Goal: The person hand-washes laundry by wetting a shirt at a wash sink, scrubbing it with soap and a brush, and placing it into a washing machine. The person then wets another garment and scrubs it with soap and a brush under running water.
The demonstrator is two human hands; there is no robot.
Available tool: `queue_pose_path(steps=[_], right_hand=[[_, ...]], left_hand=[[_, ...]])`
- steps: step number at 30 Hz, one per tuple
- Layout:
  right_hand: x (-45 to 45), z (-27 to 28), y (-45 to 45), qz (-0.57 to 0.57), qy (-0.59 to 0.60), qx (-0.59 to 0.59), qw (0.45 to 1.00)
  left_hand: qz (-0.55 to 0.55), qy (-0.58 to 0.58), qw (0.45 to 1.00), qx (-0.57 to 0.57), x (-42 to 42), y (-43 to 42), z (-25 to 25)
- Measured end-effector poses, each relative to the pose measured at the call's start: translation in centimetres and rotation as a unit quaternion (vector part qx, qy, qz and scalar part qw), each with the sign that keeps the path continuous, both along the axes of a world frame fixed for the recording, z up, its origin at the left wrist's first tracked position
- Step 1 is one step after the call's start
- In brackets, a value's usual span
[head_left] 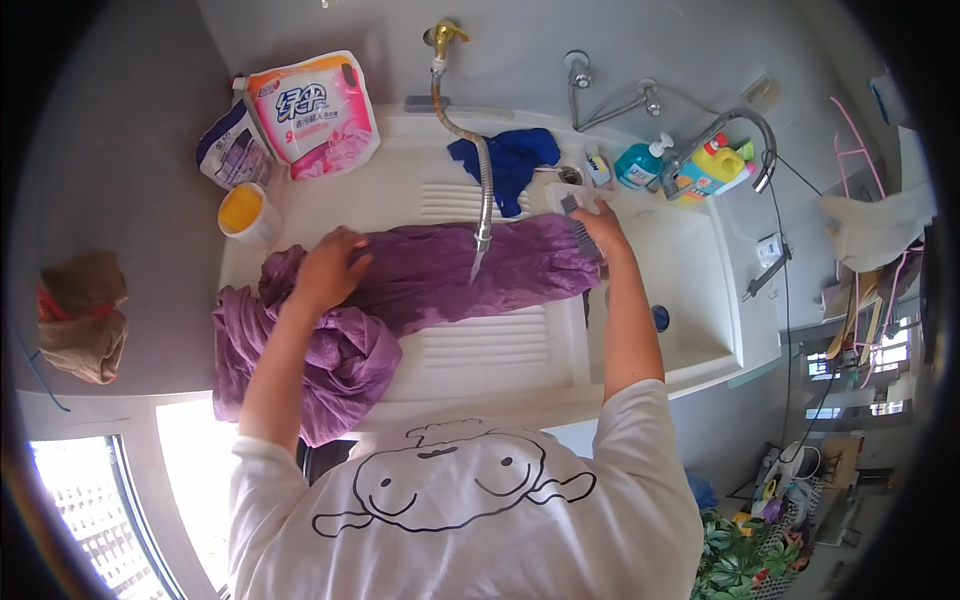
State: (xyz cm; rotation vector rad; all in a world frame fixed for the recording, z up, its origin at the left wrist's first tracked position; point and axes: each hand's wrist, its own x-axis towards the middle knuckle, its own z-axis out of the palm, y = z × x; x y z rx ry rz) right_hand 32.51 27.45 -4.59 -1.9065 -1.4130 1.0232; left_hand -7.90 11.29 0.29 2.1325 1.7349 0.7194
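Note:
A wet purple cloth (440,265) lies stretched across the ribbed washboard part of a white sink (480,385), its left end bunched up. My left hand (335,268) rests on the cloth near the bunched part, fingers apart and holding nothing. At the cloth's right end, my right hand (597,225) grips a grey scrubbing brush (577,222), whose bristles are at the fabric. Between my hands, water runs from a flexible metal hose (486,185) onto the cloth.
Behind the cloth lies a dark blue cloth (515,165). Detergent bags (312,115) and a white tub with yellow contents (248,214) stand at the left. A teal pump bottle (640,165) and a yellow bottle (708,170) stand behind the right basin (675,260), under a curved faucet (765,140).

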Motion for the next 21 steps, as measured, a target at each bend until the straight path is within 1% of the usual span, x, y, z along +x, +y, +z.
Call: queue_pose_path(steps=[1, 2, 3, 4, 5, 6, 7, 8, 9, 11, 12, 14, 15, 17, 18, 19, 20, 21], right_hand=[[0.9, -1.7, 0.7, 0.014, 0.033, -0.031, 0.999], [0.9, -1.1, 0.5, 0.014, 0.029, -0.029, 0.999], [0.4, 0.1, -0.5, -0.011, 0.063, -0.057, 0.996], [0.1, 0.8, -1.3, -0.037, 0.096, -0.086, 0.991], [0.3, 0.5, -1.6, -0.081, 0.051, -0.06, 0.994], [1.0, 0.5, -1.6, -0.081, 0.047, -0.059, 0.994], [2.1, 0.8, -1.5, -0.036, 0.113, -0.13, 0.984], [2.9, 0.7, -1.6, 0.008, 0.179, -0.2, 0.963], [3.0, 1.0, -2.2, 0.003, 0.18, -0.201, 0.963], [2.6, 2.6, -3.6, -0.061, 0.23, -0.177, 0.955], [2.5, 3.1, -3.9, -0.061, 0.229, -0.18, 0.955], [1.9, 4.5, -4.4, -0.038, 0.251, -0.109, 0.961], [-0.3, 7.2, -5.0, -0.059, 0.215, -0.061, 0.973], [0.2, 4.2, -0.6, -0.062, 0.306, -0.016, 0.95], [-0.4, 2.9, 1.5, -0.055, 0.331, 0.065, 0.94], [-2.6, 3.1, 2.4, -0.022, 0.374, 0.161, 0.913], [-3.7, 1.7, 4.2, -0.061, 0.266, 0.226, 0.935], [-4.9, 1.4, 4.5, -0.074, 0.223, 0.22, 0.947]], left_hand=[[0.015, -0.035, 0.999, 0.002, 1.6, 1.6, -1.3], [0.031, -0.071, 0.997, 0.004, 2.6, 3.1, -2.9], [0.032, -0.076, 0.997, 0.005, 3.1, 4.2, -4.8], [0.043, -0.072, 0.996, 0.031, 3.7, 5.2, -6.9], [0.055, -0.068, 0.995, 0.057, 4.1, 5.8, -7.9], [0.055, -0.071, 0.994, 0.057, 4.3, 6.0, -8.2], [0.058, -0.034, 0.998, 0.002, 4.3, 6.2, -8.5], [0.059, 0.004, 0.997, -0.054, 4.5, 6.4, -8.7], [0.054, 0.004, 0.997, -0.056, 4.7, 6.4, -8.4], [0.046, 0.01, 0.999, -0.015, 4.9, 5.6, -6.8], [0.047, 0.01, 0.999, -0.018, 4.8, 4.8, -6.1], [0.013, -0.024, 0.999, 0.032, 4.4, 3.6, -4.5], [0.014, -0.021, 0.999, 0.031, 3.7, 3.5, -4.0], [0.067, -0.059, 0.995, 0.041, 2.0, 3.4, -3.5], [0.065, -0.055, 0.996, 0.038, 1.6, 3.7, -4.0], [0.155, -0.024, 0.986, 0.061, 1.4, 4.3, -4.8], [0.245, 0.006, 0.966, 0.087, 1.2, 4.6, -5.0], [0.287, 0.043, 0.956, 0.049, 2.3, 4.3, -4.4]])
